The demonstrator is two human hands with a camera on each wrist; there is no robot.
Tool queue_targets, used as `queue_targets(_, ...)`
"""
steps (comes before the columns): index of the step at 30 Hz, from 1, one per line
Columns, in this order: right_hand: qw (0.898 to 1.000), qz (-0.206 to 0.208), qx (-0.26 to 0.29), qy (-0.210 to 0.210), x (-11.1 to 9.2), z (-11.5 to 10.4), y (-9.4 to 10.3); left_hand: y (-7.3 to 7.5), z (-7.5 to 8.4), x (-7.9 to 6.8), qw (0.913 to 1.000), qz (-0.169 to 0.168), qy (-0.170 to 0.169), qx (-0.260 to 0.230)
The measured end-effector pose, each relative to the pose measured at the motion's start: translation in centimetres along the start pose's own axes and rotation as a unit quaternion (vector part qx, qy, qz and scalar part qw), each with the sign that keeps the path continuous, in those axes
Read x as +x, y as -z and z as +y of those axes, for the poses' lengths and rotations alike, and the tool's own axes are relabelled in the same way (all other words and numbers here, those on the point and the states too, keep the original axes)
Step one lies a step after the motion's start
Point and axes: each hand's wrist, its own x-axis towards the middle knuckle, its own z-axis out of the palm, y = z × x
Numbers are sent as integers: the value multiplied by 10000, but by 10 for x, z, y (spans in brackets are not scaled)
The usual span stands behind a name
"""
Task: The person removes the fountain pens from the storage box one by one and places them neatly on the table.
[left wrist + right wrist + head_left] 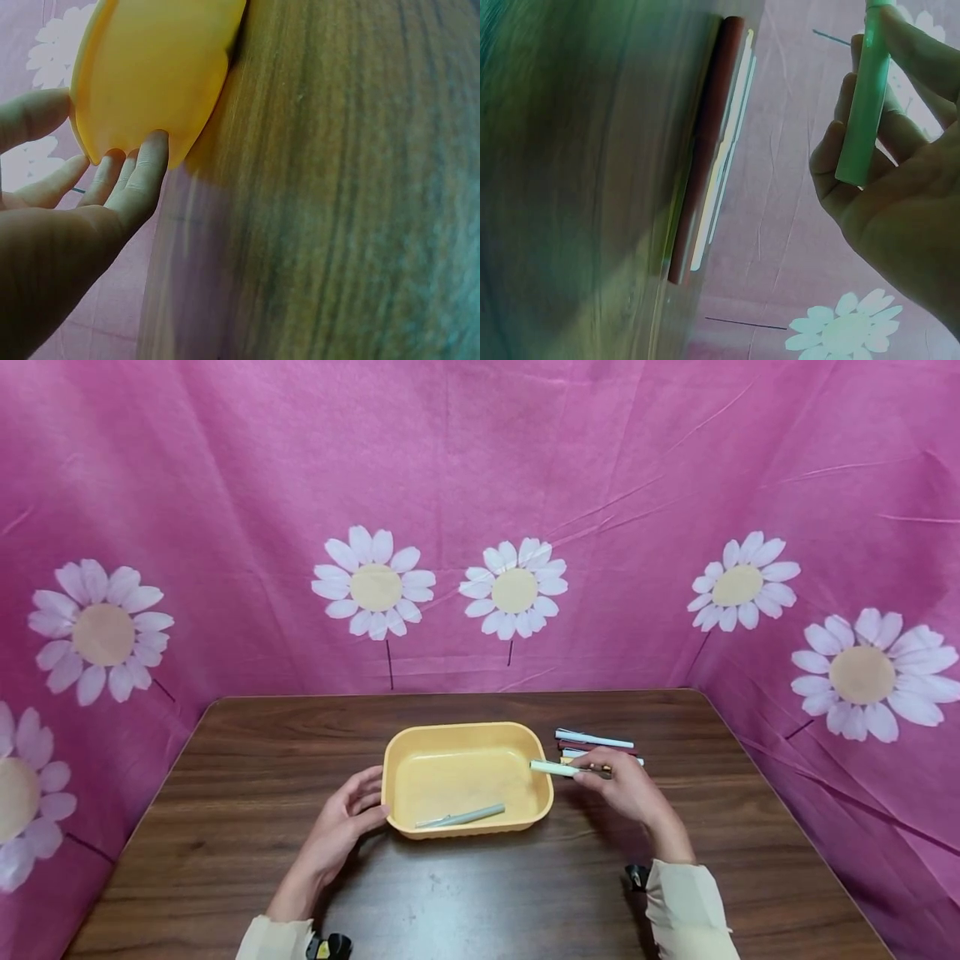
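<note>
A yellow plastic tray (pixel 517 732) sits on the table, with a grey-green pen (pixel 480 814) lying along its near inner side. At the tray's left end is my left hand (pixel 343 827), its extended fingers (pixel 154 161) resting against the outer wall and its thumb at the rim. My right hand (pixel 626 789) pinches a pale green pen (pixel 553 768) between thumb and fingers. This pen points left and overlaps the tray's right rim in the head view. In the right wrist view, its smooth barrel (pixel 861 124) slants across the fingers.
Several more pens lie together right of the tray, among them a white one (pixel 592 738) and a dark red one (pixel 709 150); my right hand partly covers them. The dark wooden table (pixel 255 752) meets pink flowered cloth (pixel 600 643) at its back and sides.
</note>
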Motion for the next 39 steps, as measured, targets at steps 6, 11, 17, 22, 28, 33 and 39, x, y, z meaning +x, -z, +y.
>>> queue_targets(6,9996,143,-262,-20,-3,6,6,0,0,1,10000,-43,-17,-29)
queue_targets(11,9996,120,-263,-76,-7,11,10,1,-1,1,10000,-67,-35,-57)
queue_targets(17,9994,130,-311,-78,-9,14,13,1,-1,0,10000,-22,6,-7)
queue_targets(22,9990,176,-361,-217,-12,18,15,1,1,-2,9999,34,57,77)
queue_targets(28,9982,150,-465,-358,-15,24,17,0,2,-2,9999,26,41,89)
queue_targets(33,9975,-2,-423,-570,-17,30,17,0,2,-2,10000,14,6,90)
queue_targets(39,9969,-137,-269,-721,-19,38,15,0,2,-2,9999,54,51,139)
